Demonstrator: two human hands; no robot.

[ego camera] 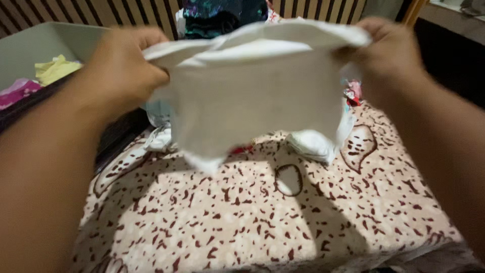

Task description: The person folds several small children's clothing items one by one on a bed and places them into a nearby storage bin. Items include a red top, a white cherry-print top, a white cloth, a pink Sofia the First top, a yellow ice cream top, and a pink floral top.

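Note:
A small white garment (252, 96) hangs in the air above a bed, held up by both my hands. My left hand (126, 68) grips its upper left corner in a closed fist. My right hand (386, 53) pinches the upper right corner. The cloth droops between them, its lower edge just above the cream bedspread with dark red speckles (262, 217). Behind the garment lie more white clothes (313, 144), partly hidden by it.
A pile of dark and patterned clothes (222, 17) sits at the far end of the bed. At the left stands a pale box (35, 45) with yellow (55, 68) and pink (17, 91) cloth. A slatted wooden wall runs behind.

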